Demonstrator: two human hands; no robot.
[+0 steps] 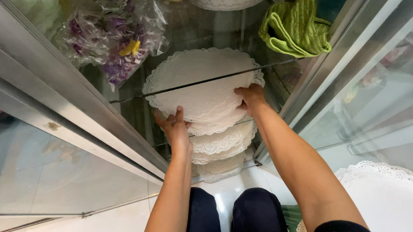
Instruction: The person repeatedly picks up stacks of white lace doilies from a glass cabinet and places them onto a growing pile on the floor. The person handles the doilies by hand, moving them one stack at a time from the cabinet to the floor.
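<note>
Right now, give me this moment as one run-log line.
left hand: grips near edge of white lace doily | right hand: grips its right edge | doily: on glass shelf in display case | below: more doilies

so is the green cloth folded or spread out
Folded: the green cloth lies bunched in doubled layers on the glass shelf, not laid flat.

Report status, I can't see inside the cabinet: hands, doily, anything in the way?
Left hand and right hand grip white doily at its edges. Glass shelf edge crosses above it.
</note>
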